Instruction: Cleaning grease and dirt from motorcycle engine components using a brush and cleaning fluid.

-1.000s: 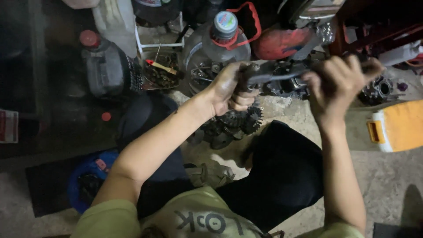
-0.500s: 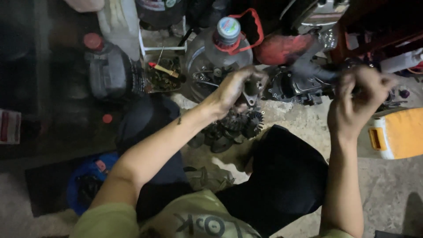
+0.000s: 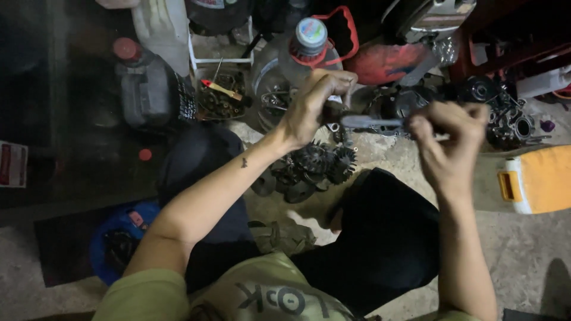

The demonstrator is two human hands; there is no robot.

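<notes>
Two hands up over a gear cluster [image 3: 312, 166] on the floor [image 3: 523, 255] between the knees. Left hand [image 3: 312, 107] at 11 o'clock, fingers pinching a small part; right hand [image 3: 449, 142] at 1 o'clock, fingers curled tight round a dark metal rod [image 3: 372, 122]. Work looks midway. Parts tub [image 3: 221, 95], clear jug [image 3: 285, 77] beyond at 12.

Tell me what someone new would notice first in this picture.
Two bare hands meet at the centre: the left hand and the right hand both grip a slim metal tool stretched between them. Right below, a dark cluster of gears lies on the concrete floor between the person's knees. A bright yellow container stands out at the right edge.
</notes>
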